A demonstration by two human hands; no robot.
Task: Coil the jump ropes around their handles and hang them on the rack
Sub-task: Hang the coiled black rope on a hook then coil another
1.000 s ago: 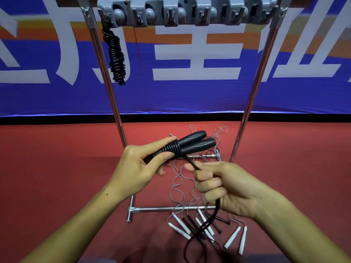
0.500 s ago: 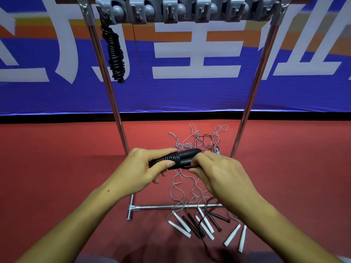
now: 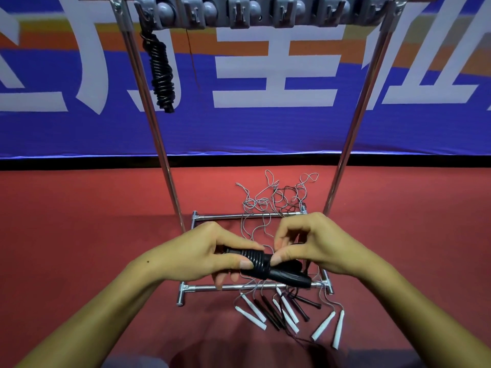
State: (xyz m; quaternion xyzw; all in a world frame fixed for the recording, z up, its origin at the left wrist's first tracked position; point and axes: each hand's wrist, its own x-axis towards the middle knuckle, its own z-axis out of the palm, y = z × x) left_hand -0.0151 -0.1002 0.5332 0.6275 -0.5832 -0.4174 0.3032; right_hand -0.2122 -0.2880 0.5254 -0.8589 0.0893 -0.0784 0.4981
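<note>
Right now my left hand [image 3: 204,254] curls around the black handles [image 3: 268,266], thumb pressed on the coils of rope wound round them, low in front of the rack [image 3: 255,11]. My right hand [image 3: 310,243] pinches at the rope just beside those coils, fingers bent over the handles' far end. One coiled black rope [image 3: 160,75] hangs from the rack's left hook. Loose ropes [image 3: 273,200] lie tangled on the red floor [image 3: 79,221], their white and dark handles [image 3: 289,312] fanned out below the rack's base.
</note>
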